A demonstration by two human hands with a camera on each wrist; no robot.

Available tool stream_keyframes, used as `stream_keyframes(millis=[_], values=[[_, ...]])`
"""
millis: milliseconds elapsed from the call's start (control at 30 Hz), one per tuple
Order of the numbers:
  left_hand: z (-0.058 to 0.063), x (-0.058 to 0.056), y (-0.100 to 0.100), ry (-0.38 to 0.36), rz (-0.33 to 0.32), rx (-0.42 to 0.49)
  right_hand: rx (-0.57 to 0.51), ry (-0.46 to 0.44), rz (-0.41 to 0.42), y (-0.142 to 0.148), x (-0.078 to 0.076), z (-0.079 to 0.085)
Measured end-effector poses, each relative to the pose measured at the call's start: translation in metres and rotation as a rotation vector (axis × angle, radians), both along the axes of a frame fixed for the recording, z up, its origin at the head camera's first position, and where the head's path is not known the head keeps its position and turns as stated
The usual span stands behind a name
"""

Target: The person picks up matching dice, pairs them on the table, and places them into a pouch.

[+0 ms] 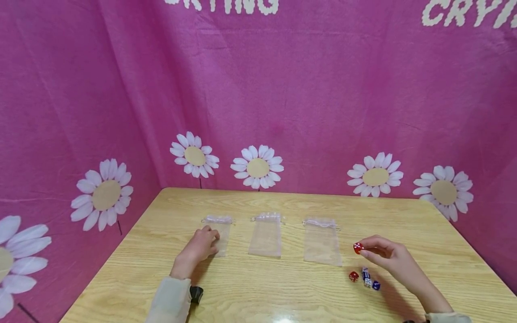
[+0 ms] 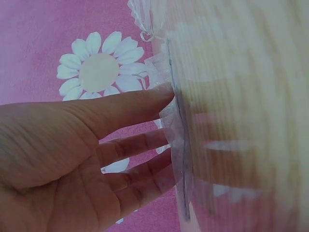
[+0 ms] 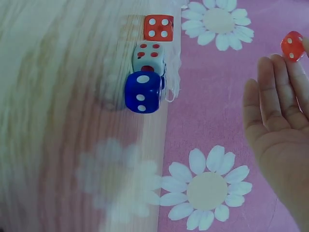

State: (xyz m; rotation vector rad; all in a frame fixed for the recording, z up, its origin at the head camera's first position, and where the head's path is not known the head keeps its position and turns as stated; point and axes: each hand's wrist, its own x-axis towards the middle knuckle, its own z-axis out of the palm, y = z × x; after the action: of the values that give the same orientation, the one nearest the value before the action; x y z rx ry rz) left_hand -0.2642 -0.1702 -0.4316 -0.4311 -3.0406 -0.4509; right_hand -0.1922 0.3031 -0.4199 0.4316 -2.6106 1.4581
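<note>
My right hand (image 1: pixel 397 262) is raised over the right side of the table, pinching a red die (image 1: pixel 358 248) with white dots between thumb and fingertips. Below it lie another red die (image 1: pixel 353 276), a white die (image 1: pixel 367 283) with red dots, and a blue die (image 1: pixel 376 285) beside more dice in a small cluster. At the left, the fingertips of my left hand (image 1: pixel 198 249) rest at a sheer white drawstring bag (image 1: pixel 223 237) lying flat. The left wrist view shows that thumb and fingers spread apart, right at the bag's gathered top.
Two more sheer drawstring bags lie flat, one in the middle (image 1: pixel 265 240) and one to its right (image 1: pixel 322 244). The wooden table (image 1: pixel 262 291) meets a pink curtain (image 1: pixel 282 112) printed with daisies at its back and left side.
</note>
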Motion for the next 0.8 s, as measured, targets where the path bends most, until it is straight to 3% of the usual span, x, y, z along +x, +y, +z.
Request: stream_keyframes(millis=[167, 433, 800], values=[[0.001, 0.000, -0.001, 0.002, 0.001, 0.005, -0.024, 0.032, 0.032, -0.008, 0.000, -0.001], [0.002, -0.001, -0.002, -0.008, 0.016, 0.006, -0.039, 0.155, 0.188, -0.037, -0.005, -0.002], [0.001, -0.001, 0.000, -0.005, 0.010, 0.000, -0.074, 0.138, 0.255, -0.070, -0.007, 0.000]])
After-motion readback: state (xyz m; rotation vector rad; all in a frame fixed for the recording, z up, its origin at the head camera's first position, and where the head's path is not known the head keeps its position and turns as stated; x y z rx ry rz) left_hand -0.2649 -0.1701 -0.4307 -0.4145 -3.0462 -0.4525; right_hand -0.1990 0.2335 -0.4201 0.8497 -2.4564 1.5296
